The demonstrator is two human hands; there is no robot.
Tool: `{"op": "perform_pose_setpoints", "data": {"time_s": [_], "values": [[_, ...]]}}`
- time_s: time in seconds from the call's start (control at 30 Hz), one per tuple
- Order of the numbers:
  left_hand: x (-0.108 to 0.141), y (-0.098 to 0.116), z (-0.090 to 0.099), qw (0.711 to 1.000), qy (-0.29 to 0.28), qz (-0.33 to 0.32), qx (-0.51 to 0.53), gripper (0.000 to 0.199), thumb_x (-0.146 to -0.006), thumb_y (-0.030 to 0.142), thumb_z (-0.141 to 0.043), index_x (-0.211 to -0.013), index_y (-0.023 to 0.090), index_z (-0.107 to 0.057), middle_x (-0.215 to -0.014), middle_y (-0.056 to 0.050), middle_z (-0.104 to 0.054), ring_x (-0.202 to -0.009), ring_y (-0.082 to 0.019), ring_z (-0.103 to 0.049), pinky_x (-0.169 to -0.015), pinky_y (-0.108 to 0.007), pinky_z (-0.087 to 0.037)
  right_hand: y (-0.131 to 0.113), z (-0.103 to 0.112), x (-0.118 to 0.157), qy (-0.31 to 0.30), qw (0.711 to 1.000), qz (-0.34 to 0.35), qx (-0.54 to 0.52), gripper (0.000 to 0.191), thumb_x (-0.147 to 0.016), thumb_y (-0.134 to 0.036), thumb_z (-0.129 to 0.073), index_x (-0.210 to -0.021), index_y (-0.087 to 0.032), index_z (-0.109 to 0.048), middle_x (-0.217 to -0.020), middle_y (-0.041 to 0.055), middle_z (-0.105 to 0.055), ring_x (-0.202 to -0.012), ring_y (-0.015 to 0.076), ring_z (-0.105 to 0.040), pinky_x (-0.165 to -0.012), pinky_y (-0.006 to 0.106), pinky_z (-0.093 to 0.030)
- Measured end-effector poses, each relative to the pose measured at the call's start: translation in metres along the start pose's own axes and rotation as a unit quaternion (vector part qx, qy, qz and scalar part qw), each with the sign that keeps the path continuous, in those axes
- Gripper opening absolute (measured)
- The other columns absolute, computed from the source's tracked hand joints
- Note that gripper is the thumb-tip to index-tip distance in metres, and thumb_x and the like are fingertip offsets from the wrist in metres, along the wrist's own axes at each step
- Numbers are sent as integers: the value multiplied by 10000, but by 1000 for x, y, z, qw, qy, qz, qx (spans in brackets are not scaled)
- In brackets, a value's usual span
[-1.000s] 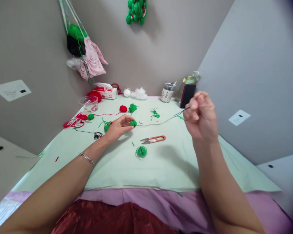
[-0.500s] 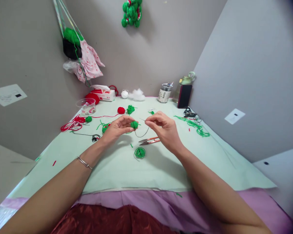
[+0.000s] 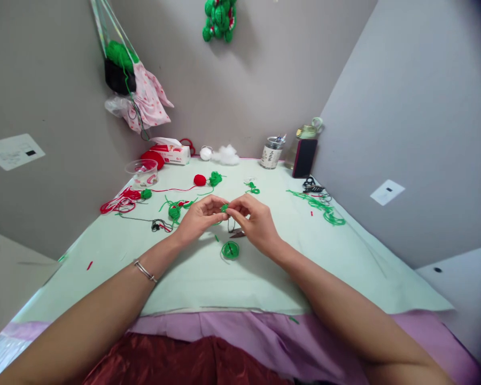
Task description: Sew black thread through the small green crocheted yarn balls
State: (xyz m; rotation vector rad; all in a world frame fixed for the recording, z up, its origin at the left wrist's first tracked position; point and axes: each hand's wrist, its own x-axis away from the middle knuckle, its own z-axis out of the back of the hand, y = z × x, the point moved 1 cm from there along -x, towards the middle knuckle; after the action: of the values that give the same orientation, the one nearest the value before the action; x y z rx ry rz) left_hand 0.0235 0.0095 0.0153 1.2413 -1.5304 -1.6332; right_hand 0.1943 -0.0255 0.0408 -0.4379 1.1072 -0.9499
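Observation:
Between the fingertips of my left hand (image 3: 202,216) is a small green crocheted piece (image 3: 224,208), mostly covered by fingers. My right hand (image 3: 254,219) is pinched against the piece's right side; whether a needle is in those fingers is too small to tell. A dark thread (image 3: 231,223) hangs in a loop just below the fingertips. Under my right hand lie scissors (image 3: 237,234), only their blades showing. Nearer to me on the table is a round green coil of yarn (image 3: 230,249).
Green yarn pieces (image 3: 174,211) lie left of my hands, with tangled red yarn (image 3: 122,200) beyond. Cut green strands (image 3: 320,206) are at the right. A clear tub (image 3: 144,174), tissue box (image 3: 176,154), white stuffing (image 3: 226,155), pen tin (image 3: 271,153) and phone (image 3: 304,158) stand farther back.
My right hand has moved left to meet my left hand at the green piece. The dark thread, earlier stretched between the hands, now hangs in a narrow loop. The scissors are more covered.

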Motion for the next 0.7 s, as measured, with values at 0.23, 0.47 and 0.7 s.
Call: {"op": "perform_pose_setpoints", "data": {"time_s": [0.23,0.47,0.7], "values": [[-1,8,8,998,-4,-44,45,368,-775,251,-803,-1068,208,-584,-1200,-81,-711,-1126,-233,-673,-1047,-424,-474,2,10,-8,47,982,-102,-153,165,-820,-319,-695,-773,-183,-614,-674,-27,-567,-551,91,-483,-528,237,-415],[-3,14,13,997,-13,-31,71,375,-751,210,-814,-1026,212,-559,-1247,-90,-704,-1116,-238,-688,-1044,-427,-460,-1,11,-7,53,978,-87,-181,152,-823,-322,-701,-807,-174,-675,-743,-7,-616,-559,85,-495,-536,239,-438],[-3,10,16,998,28,-47,3,397,-744,251,-824,-1086,227,-624,-1178,-52,-693,-1082,-202,-645,-964,-347,-483,-7,11,-2,7,988,-83,-131,176,-856,-344,-678,-851,-175,-729,-829,37,-662,-631,107,-518,-577,255,-439]]}}
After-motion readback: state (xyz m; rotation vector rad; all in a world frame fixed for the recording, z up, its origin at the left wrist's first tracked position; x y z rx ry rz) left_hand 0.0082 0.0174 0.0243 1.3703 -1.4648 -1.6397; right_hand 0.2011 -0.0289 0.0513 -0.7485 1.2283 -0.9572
